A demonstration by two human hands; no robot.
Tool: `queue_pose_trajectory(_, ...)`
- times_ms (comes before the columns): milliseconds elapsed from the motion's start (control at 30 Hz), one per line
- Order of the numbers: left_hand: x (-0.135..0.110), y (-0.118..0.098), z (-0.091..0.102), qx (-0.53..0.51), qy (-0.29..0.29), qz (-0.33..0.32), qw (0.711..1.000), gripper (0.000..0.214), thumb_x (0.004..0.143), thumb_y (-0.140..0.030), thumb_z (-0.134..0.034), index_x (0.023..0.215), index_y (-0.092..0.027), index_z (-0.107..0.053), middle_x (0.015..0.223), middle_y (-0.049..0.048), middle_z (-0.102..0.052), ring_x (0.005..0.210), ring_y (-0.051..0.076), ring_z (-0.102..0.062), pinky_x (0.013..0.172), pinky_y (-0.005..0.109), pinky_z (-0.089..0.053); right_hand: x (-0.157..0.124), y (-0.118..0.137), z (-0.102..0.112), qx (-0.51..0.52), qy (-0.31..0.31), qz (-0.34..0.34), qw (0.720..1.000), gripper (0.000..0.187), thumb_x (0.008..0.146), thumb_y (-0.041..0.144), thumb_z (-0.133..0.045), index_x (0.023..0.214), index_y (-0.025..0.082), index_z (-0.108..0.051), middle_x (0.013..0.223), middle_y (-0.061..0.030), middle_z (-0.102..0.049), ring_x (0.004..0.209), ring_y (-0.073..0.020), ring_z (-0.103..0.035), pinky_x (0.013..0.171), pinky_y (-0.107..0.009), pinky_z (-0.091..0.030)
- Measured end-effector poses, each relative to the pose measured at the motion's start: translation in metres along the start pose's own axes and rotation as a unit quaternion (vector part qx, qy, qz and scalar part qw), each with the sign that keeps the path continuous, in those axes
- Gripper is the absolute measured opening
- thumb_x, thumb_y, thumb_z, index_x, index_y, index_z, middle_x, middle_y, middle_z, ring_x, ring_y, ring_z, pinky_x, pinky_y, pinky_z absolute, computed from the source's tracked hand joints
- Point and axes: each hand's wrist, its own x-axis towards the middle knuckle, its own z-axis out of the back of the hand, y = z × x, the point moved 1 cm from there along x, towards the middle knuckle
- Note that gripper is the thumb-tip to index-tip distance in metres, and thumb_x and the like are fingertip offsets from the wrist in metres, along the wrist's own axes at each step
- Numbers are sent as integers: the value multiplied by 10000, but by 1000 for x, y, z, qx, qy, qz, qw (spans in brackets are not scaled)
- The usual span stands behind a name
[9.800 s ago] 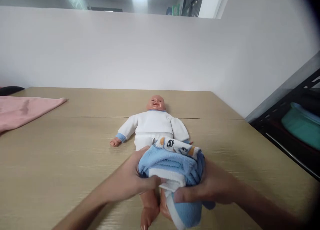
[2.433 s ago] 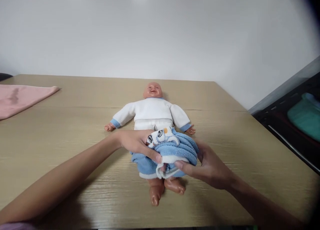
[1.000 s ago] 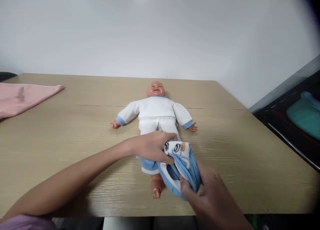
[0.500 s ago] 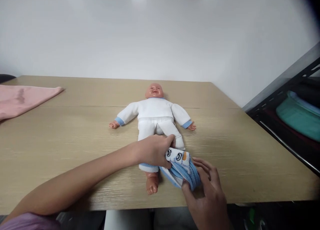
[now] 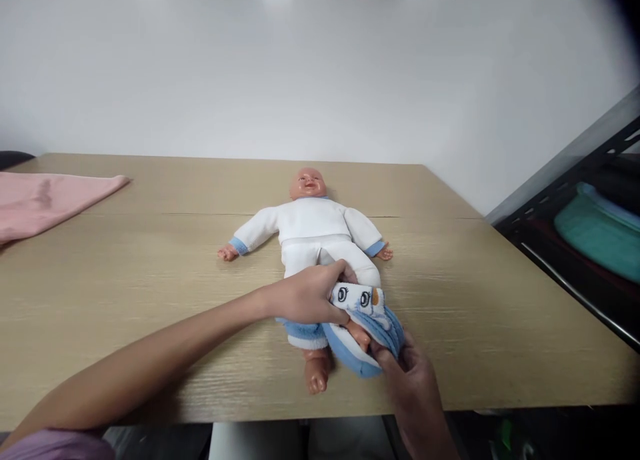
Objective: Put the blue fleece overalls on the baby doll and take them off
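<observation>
A baby doll (image 5: 314,219) lies on its back on the table, head away from me, in a white suit with blue cuffs. Blue-and-white plush trousers (image 5: 393,330) with embroidered eyes are bunched round its lower legs. One bare foot (image 5: 316,372) sticks out below a fuzzy cuff. Part of the other foot (image 5: 359,337) shows inside the gathered cloth. My left hand (image 5: 307,293) is closed on the trousers' edge by that leg, its fingertips partly hidden. With thumb and fingers, my right hand (image 5: 413,380) pinches the bunched trouser leg at its lower right.
Pink cloth (image 5: 55,200) lies at the left of the wooden table (image 5: 175,273). A white wall (image 5: 250,80) rises behind it. To the right stands a black rack (image 5: 565,273) holding a green item (image 5: 600,227). The table's front edge is close to my lap.
The doll's foot has come into view inside the bunched trousers. That leg has shifted up and right, and my right hand has closed in under the cloth.
</observation>
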Motion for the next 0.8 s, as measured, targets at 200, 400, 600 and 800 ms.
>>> queue_pose_trajectory(200, 2, 5, 9, -34, 23, -8, 999, 423, 747, -266, -817, 1109, -190, -613, 913, -28, -609, 806, 174, -569, 670, 290, -430, 24, 17, -1, -4, 3, 115, 993, 391, 828, 245, -837, 1165, 256, -639, 1255, -88, -782, 1093, -266, -776, 948, -373, -646)
queue_pose_trajectory(400, -2, 12, 15, -95, 80, -76, 989, 259, 876, -306, -782, 1061, -160, -675, 936, 5, -679, 842, 185, -616, 750, 298, -483, 61, 45, 24, -82, 164, 134, 974, 390, 941, 286, -758, 1323, 253, -688, 1243, -76, -788, 1140, -267, -760, 992, -384, -628)
queue_pose_trajectory(600, -20, 7, 16, 122, -37, -114, 985, 449, 953, -641, -769, 991, -198, -708, 933, 38, -675, 967, 262, -603, 981, 408, -453, 106, 84, 37, -230, 379, 153, 883, 416, 936, 439, -835, 1285, 239, -732, 1184, -53, -782, 1086, -290, -732, 985, -419, -601)
queue_pose_trajectory(800, -63, 39, 17, 184, -199, -100, 957, 552, 881, -620, -853, 1233, -240, -664, 1645, 157, -459, 1497, 413, -377, 1248, 555, -346, 122, 101, 21, -238, 388, 258, 852, 213, 1057, 439, -694, 1119, 236, -694, 1124, -39, -681, 1049, -230, -645, 987, -358, -517)
